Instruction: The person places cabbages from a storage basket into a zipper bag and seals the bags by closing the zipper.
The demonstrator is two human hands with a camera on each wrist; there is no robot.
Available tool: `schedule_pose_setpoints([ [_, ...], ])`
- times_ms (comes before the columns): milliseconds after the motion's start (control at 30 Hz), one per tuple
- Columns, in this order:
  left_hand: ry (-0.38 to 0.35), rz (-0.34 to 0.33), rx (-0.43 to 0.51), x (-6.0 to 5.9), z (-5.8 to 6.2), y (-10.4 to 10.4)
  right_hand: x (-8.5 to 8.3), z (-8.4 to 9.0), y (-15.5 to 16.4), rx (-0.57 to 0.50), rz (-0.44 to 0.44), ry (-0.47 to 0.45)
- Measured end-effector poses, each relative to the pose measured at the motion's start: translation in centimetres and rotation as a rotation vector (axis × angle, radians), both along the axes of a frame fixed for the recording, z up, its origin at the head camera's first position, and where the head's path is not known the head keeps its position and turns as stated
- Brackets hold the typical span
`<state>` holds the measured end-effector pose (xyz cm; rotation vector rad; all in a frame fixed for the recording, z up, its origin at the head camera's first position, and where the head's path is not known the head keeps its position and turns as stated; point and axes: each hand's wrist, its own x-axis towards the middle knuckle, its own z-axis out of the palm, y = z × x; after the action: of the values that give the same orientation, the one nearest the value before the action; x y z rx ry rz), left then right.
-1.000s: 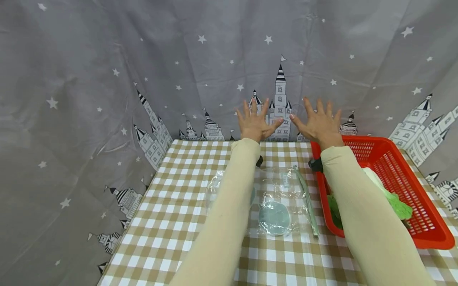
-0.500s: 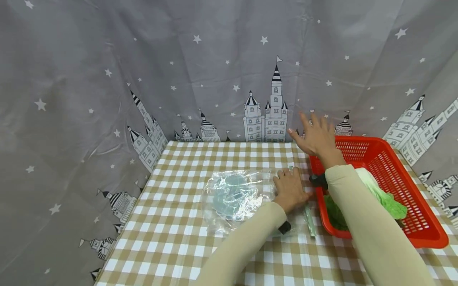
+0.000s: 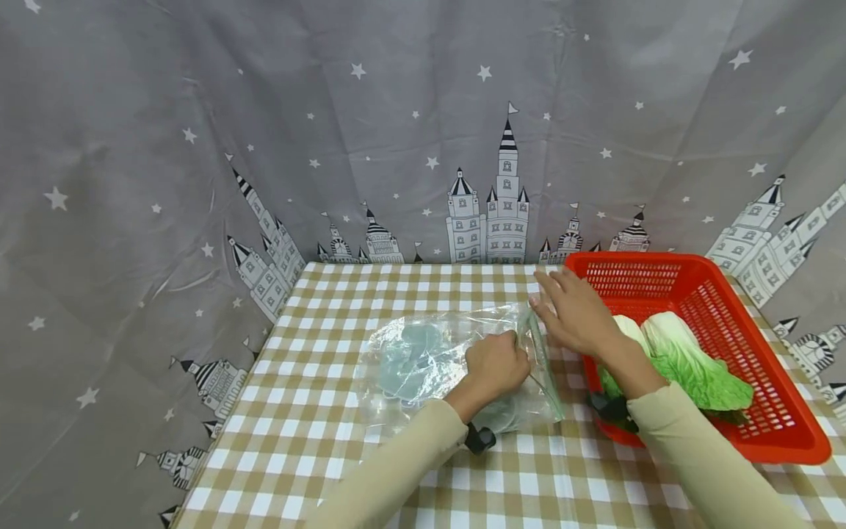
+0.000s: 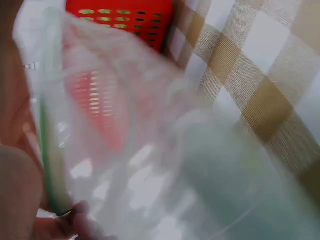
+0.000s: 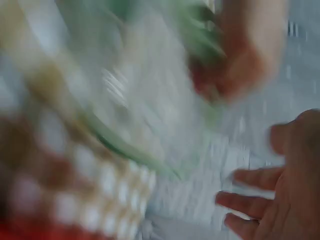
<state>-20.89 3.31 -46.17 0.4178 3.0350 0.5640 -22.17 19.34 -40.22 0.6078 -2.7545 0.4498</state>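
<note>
A clear plastic zip bag [image 3: 413,367] with pale green printed patches and a green strip along its right-hand edge lies on the checked cloth. My left hand [image 3: 496,364] grips the bag near that strip, its fingers curled into the plastic and lifting the edge. In the left wrist view the bag [image 4: 150,165] spreads out from the hand, blurred. My right hand [image 3: 578,316] hovers just right of the green strip with its fingers extended. The right wrist view shows that hand [image 5: 285,195] with spread fingers and nothing in them, apart from the bag [image 5: 155,90].
At the right stands a red perforated plastic basket [image 3: 786,397] holding Chinese cabbages [image 3: 694,367], white at the base and green at the leaves. A brown-and-white checked cloth [image 3: 291,411] covers the table. A grey curtain [image 3: 410,88] with castles and stars hangs behind.
Both hands have come down from being raised with spread fingers. The left hand has taken hold of the bag and raised its strip edge; the right hand has lowered toward that edge.
</note>
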Motion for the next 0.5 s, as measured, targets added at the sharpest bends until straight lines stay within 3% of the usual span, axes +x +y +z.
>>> schedule_pose_setpoints([
  [200,0.188,0.001,0.076,2.0,1.3,-3.7,5.3,-3.5,-4.0,0.160,0.142,0.073],
  [333,0.184,-0.034,0.154,3.6,1.9,-5.0,6.9,-5.5,-5.9,0.214,0.238,0.100],
  [500,0.142,-0.083,0.264,5.0,3.7,-5.9,7.1,-7.6,-6.7,0.338,0.260,0.058],
])
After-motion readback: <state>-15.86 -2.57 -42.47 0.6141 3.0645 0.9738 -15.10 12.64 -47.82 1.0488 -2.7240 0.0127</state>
